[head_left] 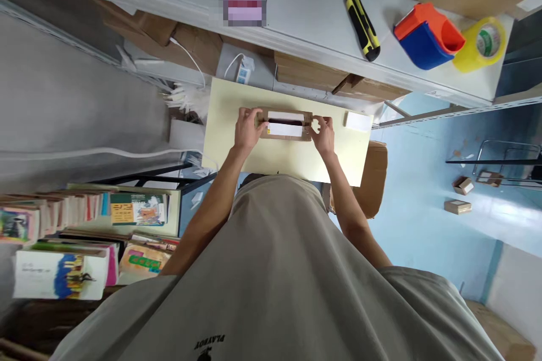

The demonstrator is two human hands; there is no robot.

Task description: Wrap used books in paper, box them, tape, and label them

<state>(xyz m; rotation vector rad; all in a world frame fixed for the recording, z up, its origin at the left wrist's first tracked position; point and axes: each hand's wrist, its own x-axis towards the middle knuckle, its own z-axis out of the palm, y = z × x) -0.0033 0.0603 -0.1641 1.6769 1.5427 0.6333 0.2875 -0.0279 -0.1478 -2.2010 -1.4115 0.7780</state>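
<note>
Beyond the far edge of the cream table (279, 161) runs a long grey-white shelf (307, 3). The table itself lies lengthwise from side to side; past its right end stands an open cardboard box (376, 177). Around the table's middle, slightly toward its far edge, is the brown carton (288, 137), its long axis nearly parallel to the table's long edges, one end pointing to the table's left, the other to its right. Two white panels (285, 129) show along it, with a dark strip between. The left hand (247, 130) holds the carton's left end, thumb on the near side, fingers curled over the end. The right hand (324, 136) pinches the right end, thumb and forefinger set narrowly. Whether the carton touches the table cannot be told. Near the table's far right corner lies a small white box (358, 121)
</note>
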